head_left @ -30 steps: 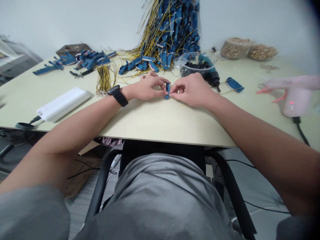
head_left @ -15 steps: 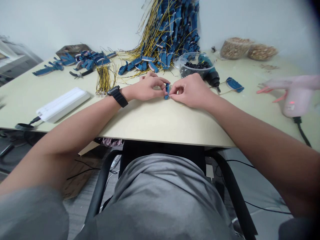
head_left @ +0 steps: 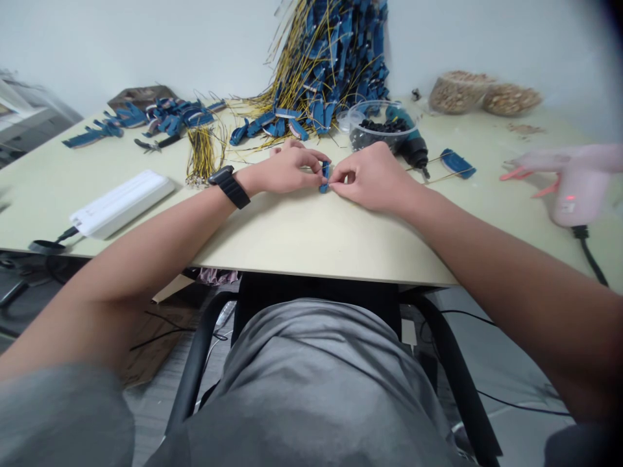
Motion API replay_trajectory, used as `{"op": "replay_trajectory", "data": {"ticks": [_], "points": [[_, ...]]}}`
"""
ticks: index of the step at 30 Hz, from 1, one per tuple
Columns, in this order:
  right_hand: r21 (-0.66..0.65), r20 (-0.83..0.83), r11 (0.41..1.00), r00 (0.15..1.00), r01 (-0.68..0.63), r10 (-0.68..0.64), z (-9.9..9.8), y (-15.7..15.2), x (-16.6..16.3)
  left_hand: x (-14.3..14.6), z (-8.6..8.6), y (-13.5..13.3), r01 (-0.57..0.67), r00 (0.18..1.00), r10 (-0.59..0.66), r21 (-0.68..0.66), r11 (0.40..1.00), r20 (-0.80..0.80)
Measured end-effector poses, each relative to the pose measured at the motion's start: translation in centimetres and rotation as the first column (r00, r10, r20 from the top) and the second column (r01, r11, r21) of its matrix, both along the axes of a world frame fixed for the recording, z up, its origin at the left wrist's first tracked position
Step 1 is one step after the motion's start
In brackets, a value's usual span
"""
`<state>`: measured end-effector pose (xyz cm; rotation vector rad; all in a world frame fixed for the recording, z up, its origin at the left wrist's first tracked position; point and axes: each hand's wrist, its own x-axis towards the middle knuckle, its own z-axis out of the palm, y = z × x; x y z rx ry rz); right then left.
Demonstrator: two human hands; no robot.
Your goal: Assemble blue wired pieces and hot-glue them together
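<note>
Over the middle of the table, my left hand is closed on a small blue piece, gripping it between thumb and fingers with its narrow side up. My right hand is in a pinch at the right of that piece, thumb and forefinger touching or nearly touching its lower end. Whatever is between the right fingertips is too small to make out. Right of this hand lies another blue piece with thin wires running from it. A black watch is on my left wrist.
Behind my hands rises a big heap of blue pieces with yellow and black wires. Nearby are a clear tub of black parts, a drill, a pink glue gun, a wire bundle, pliers and a white power strip-like box.
Both hands stay almost where they were around the small blue piece. The right fingertips have shifted very slightly left, closer to it.
</note>
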<state>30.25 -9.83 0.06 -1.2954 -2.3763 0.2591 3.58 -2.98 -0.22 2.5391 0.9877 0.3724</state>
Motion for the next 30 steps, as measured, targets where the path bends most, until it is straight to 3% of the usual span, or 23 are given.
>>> {"op": "replay_trajectory", "data": {"ticks": [30], "points": [[-0.026,-0.042,0.999,0.999,-0.022,0.021,0.36,-0.48,-0.72,-0.08,0.79,0.07,0.047,0.998,-0.046,-0.021,0.999,0.032]]}}
